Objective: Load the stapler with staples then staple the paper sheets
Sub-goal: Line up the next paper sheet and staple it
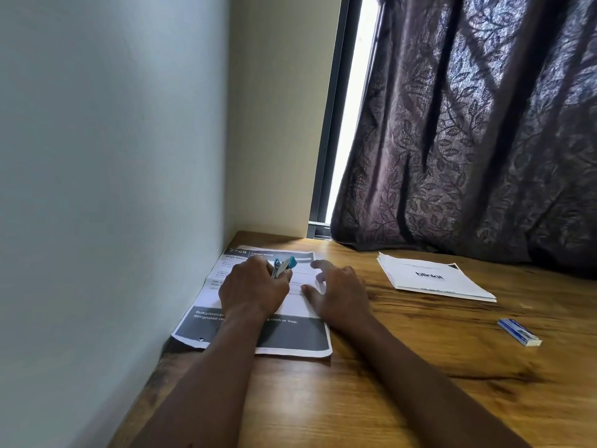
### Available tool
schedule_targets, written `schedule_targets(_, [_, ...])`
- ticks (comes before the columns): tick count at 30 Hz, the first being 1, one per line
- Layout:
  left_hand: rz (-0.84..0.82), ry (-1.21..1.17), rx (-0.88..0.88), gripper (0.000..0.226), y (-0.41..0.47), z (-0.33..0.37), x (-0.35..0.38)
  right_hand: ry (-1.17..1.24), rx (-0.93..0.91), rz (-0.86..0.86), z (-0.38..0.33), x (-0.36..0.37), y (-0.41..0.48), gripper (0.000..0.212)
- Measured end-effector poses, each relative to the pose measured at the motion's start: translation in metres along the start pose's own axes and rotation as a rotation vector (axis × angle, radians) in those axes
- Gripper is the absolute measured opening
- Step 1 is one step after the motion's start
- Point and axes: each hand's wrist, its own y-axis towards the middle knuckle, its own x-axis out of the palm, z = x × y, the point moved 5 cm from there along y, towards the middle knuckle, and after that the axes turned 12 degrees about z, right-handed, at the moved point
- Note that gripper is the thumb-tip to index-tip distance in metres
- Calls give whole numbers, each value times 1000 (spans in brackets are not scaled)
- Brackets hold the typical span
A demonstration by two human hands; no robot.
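Printed paper sheets (300, 334) lie on the wooden desk (403, 383) against the left wall. My left hand (253, 287) hovers over them and grips a small blue stapler (284, 266), whose blue end sticks out past my fingers. My right hand (339, 291) is just to the right of it, fingers spread and loosely bent, holding nothing, over the sheets' right edge. A small blue and white staple box (519, 332) lies on the desk far to the right.
A second stack of white papers (436, 278) with a printed logo lies at the back right of the desk. A dark patterned curtain (468, 124) hangs behind it. The wall (97, 189) runs close along the desk's left edge.
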Motion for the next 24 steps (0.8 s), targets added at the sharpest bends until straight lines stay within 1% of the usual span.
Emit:
schedule_targets(2, [-3,-4,-5,39,0,-1,1,87,34,-19,-1,-3,-2,59])
schedule_targets(6, [7,-23,-11,39,1,-2,1,362,203,-17,6,-7,0,59])
schedule_targets(8, [11,-29,-10,38,1,-1,0,409,232,-26,7,-7,1,59])
schedule_targets(11, [9,-38,0,37,1,-1,0,374,235,-35,6,-2,4,59])
schedule_targets(14, [0,-40,-1,39,1,-1,0,235,281,-50,8,3,14,58])
schedule_targets(17, [-17,-35,-7,40,0,-2,1,136,313,-72,10,7,21,51])
schedule_targets(24, [3,-63,-17,41,0,1,-4,276,329,66,19,6,18,32])
